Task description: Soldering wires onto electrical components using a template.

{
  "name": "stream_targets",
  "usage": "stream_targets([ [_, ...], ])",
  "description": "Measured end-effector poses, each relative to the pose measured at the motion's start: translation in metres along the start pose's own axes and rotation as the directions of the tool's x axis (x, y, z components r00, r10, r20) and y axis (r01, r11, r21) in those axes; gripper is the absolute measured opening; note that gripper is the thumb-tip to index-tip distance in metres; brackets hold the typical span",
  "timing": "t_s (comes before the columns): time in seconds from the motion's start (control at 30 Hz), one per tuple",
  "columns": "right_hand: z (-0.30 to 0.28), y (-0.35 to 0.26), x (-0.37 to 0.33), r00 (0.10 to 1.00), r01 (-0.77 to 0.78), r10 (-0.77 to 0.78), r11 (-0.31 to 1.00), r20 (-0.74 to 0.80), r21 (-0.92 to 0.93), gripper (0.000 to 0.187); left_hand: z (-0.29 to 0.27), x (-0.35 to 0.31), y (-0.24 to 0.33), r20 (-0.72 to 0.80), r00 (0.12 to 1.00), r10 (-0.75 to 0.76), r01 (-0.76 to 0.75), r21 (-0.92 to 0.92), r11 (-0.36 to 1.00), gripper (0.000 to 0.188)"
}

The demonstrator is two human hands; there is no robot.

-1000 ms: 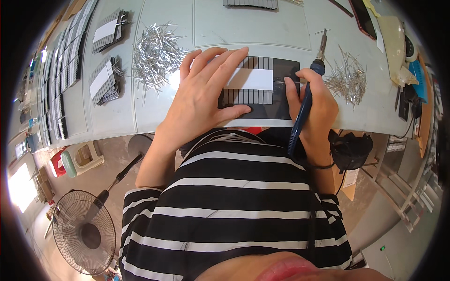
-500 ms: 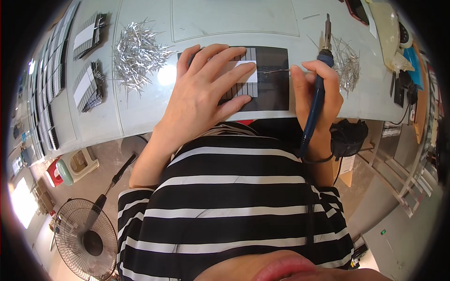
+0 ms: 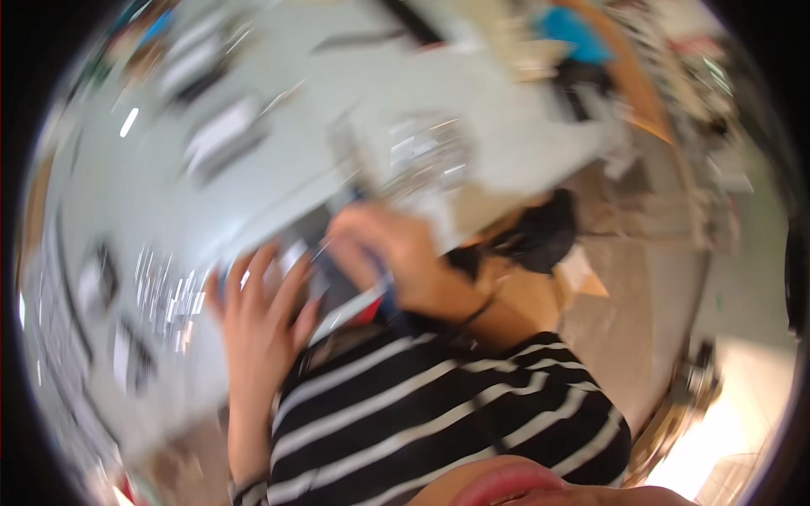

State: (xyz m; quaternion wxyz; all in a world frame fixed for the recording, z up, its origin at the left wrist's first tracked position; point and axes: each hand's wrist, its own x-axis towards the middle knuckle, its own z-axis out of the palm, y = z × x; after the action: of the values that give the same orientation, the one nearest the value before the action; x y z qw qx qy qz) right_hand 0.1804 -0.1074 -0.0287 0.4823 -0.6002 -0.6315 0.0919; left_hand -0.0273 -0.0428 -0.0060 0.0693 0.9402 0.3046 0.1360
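The picture is smeared by motion. My left hand (image 3: pixel 263 325) has its fingers spread over a bundle of grey strips with a white label (image 3: pixel 293 255), which it mostly covers. Under the bundle lies a dark flat board (image 3: pixel 339 285) at the near table edge. Just right of the left hand, my right hand (image 3: pixel 396 244) is closed round the blue-handled soldering iron (image 3: pixel 356 194), held like a pen. Its tip is too blurred to place. Whether the right fingers also hold a thin wire cannot be made out.
A pile of silvery wire pieces (image 3: pixel 173 291) lies left of my left hand. A second wire pile (image 3: pixel 430 152) is beyond my right hand. Labelled strip stacks (image 3: pixel 224 131) stand at the back. A black bag (image 3: pixel 544 232) hangs by the table edge at right.
The whole view has swung, so table, hands and board appear turned and shifted left and down. The left hand remains over the strips; the right still holds the soldering iron, now closer to the left.
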Motion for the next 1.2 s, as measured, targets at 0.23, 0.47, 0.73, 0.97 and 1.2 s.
stream_targets([
  [0.23, 0.016, -0.001, -0.004, 0.984, 0.044, -0.058, 0.995, -0.168, -0.084, 0.019, 0.002, -0.008, -0.011, 0.032, 0.992, 0.119, -0.122, 0.133, 0.984, 0.058],
  [0.47, 0.031, -0.017, -0.011, 0.996, 0.03, -0.029, 0.999, -0.08, 0.018, 0.018, -0.008, -0.034, -0.018, 0.057, 0.996, 0.076, -0.084, 0.174, 0.981, 0.057],
  [0.73, -0.001, -0.003, 0.005, 0.994, -0.037, 0.026, 0.995, -0.107, -0.098, 0.022, -0.002, 0.002, -0.001, -0.036, 0.998, 0.047, -0.045, 0.052, 0.998, 0.048],
  [0.97, 0.013, 0.005, 0.001, 1.0, 0.007, -0.005, 0.996, 0.02, -0.085, 0.026, 0.005, -0.014, -0.002, -0.06, 0.997, -0.051, 0.049, -0.027, 0.998, 0.042],
  [1.2, 0.014, -0.006, -0.001, 0.998, 0.065, -0.06, 0.972, 0.029, -0.226, 0.023, 0.002, -0.019, -0.003, -0.095, 0.995, -0.042, 0.032, -0.1, 0.994, 0.039],
])
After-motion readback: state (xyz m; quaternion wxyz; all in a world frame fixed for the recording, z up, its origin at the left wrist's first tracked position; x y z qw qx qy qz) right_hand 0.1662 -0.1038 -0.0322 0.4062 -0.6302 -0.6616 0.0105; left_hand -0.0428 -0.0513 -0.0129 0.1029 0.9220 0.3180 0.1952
